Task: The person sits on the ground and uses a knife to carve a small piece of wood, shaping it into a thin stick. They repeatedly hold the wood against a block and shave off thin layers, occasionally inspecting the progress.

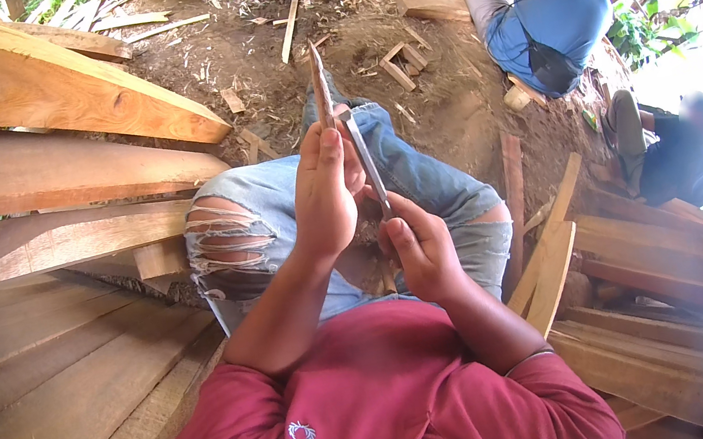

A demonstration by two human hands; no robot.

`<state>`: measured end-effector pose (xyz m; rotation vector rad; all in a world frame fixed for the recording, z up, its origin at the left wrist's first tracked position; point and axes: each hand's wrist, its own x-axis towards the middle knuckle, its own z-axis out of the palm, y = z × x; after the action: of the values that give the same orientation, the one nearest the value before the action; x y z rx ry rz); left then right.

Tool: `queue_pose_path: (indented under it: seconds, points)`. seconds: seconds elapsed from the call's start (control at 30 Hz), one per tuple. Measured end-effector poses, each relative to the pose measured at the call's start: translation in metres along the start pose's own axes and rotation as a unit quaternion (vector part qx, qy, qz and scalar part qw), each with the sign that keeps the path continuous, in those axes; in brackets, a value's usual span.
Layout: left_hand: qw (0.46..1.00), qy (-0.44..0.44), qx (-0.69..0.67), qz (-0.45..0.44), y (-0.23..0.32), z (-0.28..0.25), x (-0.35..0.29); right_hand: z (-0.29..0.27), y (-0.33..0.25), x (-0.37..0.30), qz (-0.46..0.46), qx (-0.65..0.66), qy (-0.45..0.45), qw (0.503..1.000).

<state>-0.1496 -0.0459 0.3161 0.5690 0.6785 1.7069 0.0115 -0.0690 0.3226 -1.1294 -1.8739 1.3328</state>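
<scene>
My left hand is closed round a thin strip of wood, which stands upright and tapers to a point at its top. Close beside it, my right hand grips a narrow grey metal blade with a squared upper end, much like a chisel; its lower part is hidden in the fist. The blade's upper end lies next to the wood strip, and I cannot tell whether they touch. Both hands are above my lap, over torn blue jeans.
Thick planks reach in from the left beside my knee. More boards are stacked at the right, with a loose slat near my elbow. Wood scraps litter the dirt ahead. Two people sit farther off at right.
</scene>
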Motion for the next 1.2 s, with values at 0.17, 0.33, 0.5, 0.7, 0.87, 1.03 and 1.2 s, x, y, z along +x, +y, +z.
queue_pose_path:
  seconds: [0.17, 0.33, 0.5, 0.7, 0.87, 1.03, 1.2]
  points:
    - [1.0, -0.01, -0.002, -0.012, -0.002, 0.001, 0.004, -0.003, -0.005, -0.001, 0.052, 0.041, -0.02, 0.998]
    - [0.997, 0.011, 0.071, 0.0, -0.01, 0.002, 0.002, -0.004, -0.002, -0.001, 0.032, 0.085, -0.002, 0.996]
    - [0.993, 0.001, 0.115, 0.04, -0.017, -0.001, 0.001, -0.012, -0.009, 0.001, 0.041, 0.061, -0.006, 0.997]
    - [0.993, 0.012, 0.113, 0.032, -0.007, 0.0, 0.002, -0.014, -0.005, -0.012, 0.075, 0.031, -0.038, 0.996]
    - [0.996, -0.011, 0.092, 0.013, -0.015, 0.0, -0.002, -0.016, -0.011, -0.012, 0.069, 0.049, -0.034, 0.996]
    - [0.995, 0.009, 0.101, -0.006, -0.014, -0.001, -0.001, -0.008, -0.001, -0.019, 0.085, 0.064, -0.043, 0.993]
    - [0.997, -0.024, 0.064, -0.022, -0.013, -0.004, 0.002, -0.014, 0.005, -0.026, 0.097, 0.137, -0.038, 0.985]
